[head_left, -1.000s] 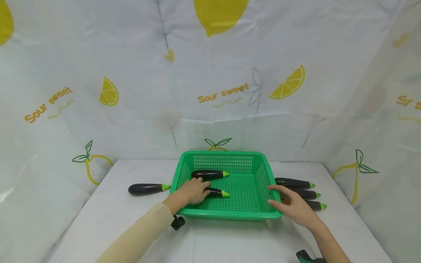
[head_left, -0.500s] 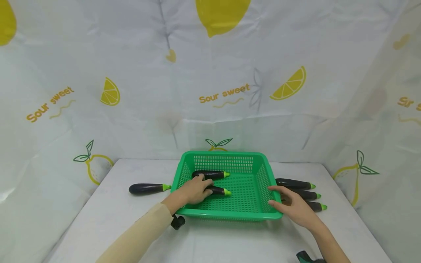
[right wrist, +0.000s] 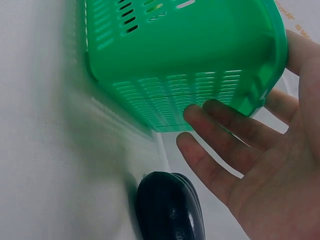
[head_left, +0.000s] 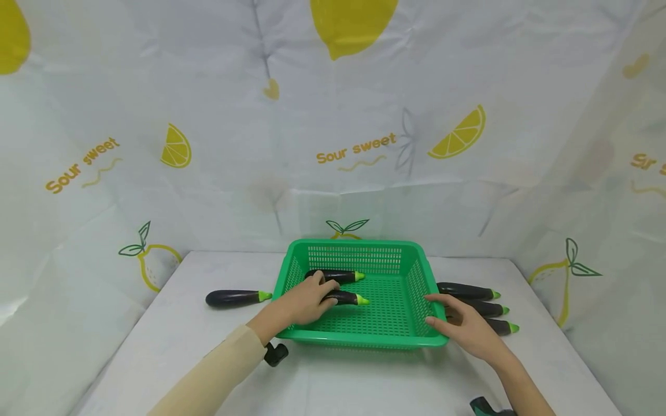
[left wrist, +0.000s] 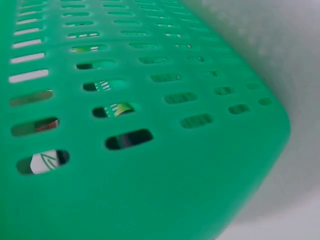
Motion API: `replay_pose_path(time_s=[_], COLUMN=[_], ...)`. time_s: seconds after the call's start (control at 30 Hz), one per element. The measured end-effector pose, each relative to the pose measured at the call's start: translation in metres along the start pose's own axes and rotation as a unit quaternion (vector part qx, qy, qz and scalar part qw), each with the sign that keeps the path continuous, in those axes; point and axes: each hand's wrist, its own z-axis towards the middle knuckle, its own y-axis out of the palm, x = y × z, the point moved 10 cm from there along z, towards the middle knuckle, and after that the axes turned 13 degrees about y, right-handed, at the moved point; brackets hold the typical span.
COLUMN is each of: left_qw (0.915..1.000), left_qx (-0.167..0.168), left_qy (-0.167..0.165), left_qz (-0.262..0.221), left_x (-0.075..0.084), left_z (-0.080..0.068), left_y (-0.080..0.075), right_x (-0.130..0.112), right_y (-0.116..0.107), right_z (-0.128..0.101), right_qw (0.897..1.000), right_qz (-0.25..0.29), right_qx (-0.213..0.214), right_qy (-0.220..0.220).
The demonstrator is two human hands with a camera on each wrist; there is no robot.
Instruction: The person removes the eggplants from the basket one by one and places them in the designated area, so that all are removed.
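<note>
In the head view, my left hand (head_left: 306, 301) reaches over the left side of a green plastic basket (head_left: 364, 340) and grips a dark eggplant (head_left: 343, 297) by its body. The eggplant's green stem end points right; my fingers hide its other end. Just behind it in the basket lies a second eggplant (head_left: 335, 276). My right hand (head_left: 468, 330) holds the basket's right rim, thumb and index finger over the edge. The right wrist view shows the other fingers (right wrist: 220, 137) extended outside the basket. Only the basket's slotted wall (left wrist: 150, 185) fills the left wrist view; the left hand is hidden there.
Left of the basket, one eggplant (head_left: 234, 298) lies on the white table (head_left: 354, 384). Three more, a back one (head_left: 465, 290), a middle one (head_left: 486, 308) and a front one (head_left: 500, 327), lie to the right, partly behind my right hand. A lemon-printed sheet (head_left: 234, 202) stands behind.
My left hand and the eggplant in it have shifted slightly back and to the right inside the basket. The right hand stays at the rim.
</note>
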Motion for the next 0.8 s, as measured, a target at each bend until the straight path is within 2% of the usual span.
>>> replay_pose_path(time_s=[0.3,0.63,0.8], left_qw=[0.9987,0.9968,0.9964], left_qx=[0.027,0.073,0.083], left_qy=[0.023,0.03,0.019], left_qz=[0.037,0.012,0.0], left_x=[0.01,0.012,0.01], left_z=[-0.005,-0.016,-0.025], left_y=[-0.016,-0.043,-0.054], right_x=[0.002,0.002,0.002], right_y=[0.0,-0.001,-0.001], right_z=[0.001,0.001,0.001], right_qw=[1.0,1.0,1.0], right_qz=[0.002,-0.004,-0.006], right_qx=[-0.001,0.003,0.003], right_qy=[0.007,0.007,0.005])
